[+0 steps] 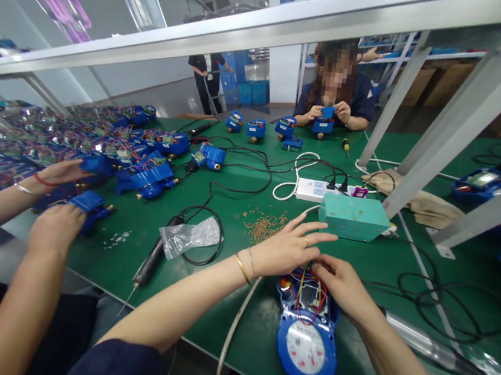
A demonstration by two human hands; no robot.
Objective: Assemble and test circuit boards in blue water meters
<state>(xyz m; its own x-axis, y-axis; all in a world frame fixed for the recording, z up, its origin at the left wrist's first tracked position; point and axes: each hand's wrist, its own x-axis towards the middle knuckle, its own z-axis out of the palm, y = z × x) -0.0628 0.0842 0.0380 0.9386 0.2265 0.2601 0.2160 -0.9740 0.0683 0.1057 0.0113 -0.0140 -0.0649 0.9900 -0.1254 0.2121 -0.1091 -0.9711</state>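
A blue water meter [306, 346] with a round white dial lies in front of me, its upper housing uncovered and red, yellow and dark wires [310, 295] showing inside. Over its far end reaches my left hand [286, 250], the outer fingers spread while the index finger bends down; its thumb is hidden. From the other side my right hand [342, 281] meets it, thumb and fingers closed together at the top of the housing. Whatever lies between the fingertips is too small and covered to make out.
Loose copper-coloured screws [266, 226] lie beyond my hands, near a teal box [354, 217] and a white power strip [312, 189]. An electric screwdriver [155, 258] and a plastic bag [192, 238] are left. A co-worker's hands [56, 227] handle blue meters; another person sits opposite.
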